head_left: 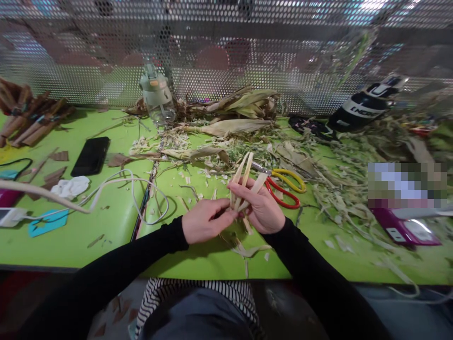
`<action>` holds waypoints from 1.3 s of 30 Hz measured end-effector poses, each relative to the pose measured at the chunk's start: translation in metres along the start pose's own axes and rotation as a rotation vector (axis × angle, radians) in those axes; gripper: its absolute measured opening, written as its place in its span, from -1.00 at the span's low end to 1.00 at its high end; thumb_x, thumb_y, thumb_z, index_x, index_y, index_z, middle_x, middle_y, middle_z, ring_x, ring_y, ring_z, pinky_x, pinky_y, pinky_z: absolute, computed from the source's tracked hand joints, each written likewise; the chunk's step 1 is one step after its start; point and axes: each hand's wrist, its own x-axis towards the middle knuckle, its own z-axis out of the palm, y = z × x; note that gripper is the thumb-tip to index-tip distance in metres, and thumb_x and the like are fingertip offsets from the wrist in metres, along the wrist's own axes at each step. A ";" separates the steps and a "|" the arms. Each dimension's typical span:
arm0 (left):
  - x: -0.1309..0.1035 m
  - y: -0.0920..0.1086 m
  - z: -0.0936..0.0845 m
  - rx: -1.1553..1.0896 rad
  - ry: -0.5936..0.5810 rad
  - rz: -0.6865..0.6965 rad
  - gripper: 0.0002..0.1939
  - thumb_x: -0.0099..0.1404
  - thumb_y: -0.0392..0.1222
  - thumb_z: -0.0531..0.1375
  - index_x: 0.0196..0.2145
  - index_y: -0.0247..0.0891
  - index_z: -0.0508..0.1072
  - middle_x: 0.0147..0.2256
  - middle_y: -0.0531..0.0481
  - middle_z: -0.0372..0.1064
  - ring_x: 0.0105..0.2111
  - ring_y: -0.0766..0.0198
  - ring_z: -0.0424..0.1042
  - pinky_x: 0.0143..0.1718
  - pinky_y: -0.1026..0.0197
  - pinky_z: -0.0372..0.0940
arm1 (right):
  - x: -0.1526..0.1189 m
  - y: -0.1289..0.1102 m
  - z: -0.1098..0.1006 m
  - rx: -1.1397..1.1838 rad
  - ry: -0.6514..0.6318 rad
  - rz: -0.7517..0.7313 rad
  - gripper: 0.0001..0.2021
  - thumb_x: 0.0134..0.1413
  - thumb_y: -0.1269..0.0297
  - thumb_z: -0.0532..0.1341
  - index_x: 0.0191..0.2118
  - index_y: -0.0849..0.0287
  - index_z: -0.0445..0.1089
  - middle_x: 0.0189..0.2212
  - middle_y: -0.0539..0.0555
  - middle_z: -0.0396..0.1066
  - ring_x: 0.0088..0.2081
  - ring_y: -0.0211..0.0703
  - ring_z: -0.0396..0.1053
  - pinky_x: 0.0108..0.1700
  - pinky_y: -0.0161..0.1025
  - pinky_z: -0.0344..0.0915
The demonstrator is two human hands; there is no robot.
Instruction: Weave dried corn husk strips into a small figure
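Pale corn husk strips (242, 178), folded into upright loops, are pinched between my two hands above the green table. My right hand (264, 208) is closed round the strips from the right, and one broader strip slants up past its fingers. My left hand (208, 219) is closed at their lower end, with thumb and fingers pressed together. Loose strip ends hang below my hands toward the table. Just behind my right hand lies a pair of scissors (283, 186) with one red and one yellow handle; the blades are partly hidden.
Dried husks (233, 127) and shreds cover the back and right. A clear bottle (157, 97) stands at the back; a black bottle (359, 108) leans at right. A phone (90, 156), white cable (132, 179) and brown bundles (31, 115) lie left. A purple device (406, 226) lies right.
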 end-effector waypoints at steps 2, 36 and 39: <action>0.000 -0.002 0.000 -0.129 -0.008 -0.001 -0.79 0.25 -0.10 0.10 -0.38 -0.32 0.36 -0.57 0.13 0.09 -0.56 0.41 0.06 -0.51 0.31 0.01 | 0.003 0.000 -0.004 -0.019 -0.009 -0.005 -0.71 -0.16 0.07 0.38 -0.39 0.18 0.43 -0.63 -0.11 0.26 -0.63 -0.41 0.19 -0.63 -0.41 0.10; 0.005 0.000 -0.029 -0.313 0.318 0.129 -0.83 0.36 -0.17 0.00 -0.21 -0.31 0.30 -0.44 0.05 0.32 -0.56 0.45 0.19 -0.50 0.36 0.12 | 0.000 -0.017 -0.001 -1.223 -0.062 -0.733 -0.74 0.30 0.21 0.01 -0.32 0.18 0.35 -0.45 0.02 0.44 -0.46 -0.24 0.35 -0.40 -0.29 0.21; 0.010 -0.008 -0.032 -0.321 0.379 0.127 -0.84 0.34 -0.12 0.04 -0.24 -0.28 0.26 -0.43 0.08 0.29 -0.56 0.47 0.24 -0.53 0.39 0.17 | 0.004 -0.013 -0.002 -1.261 0.058 -0.853 -0.80 0.20 0.13 0.13 -0.26 0.16 0.35 -0.35 0.06 0.42 -0.34 -0.17 0.35 -0.34 -0.25 0.24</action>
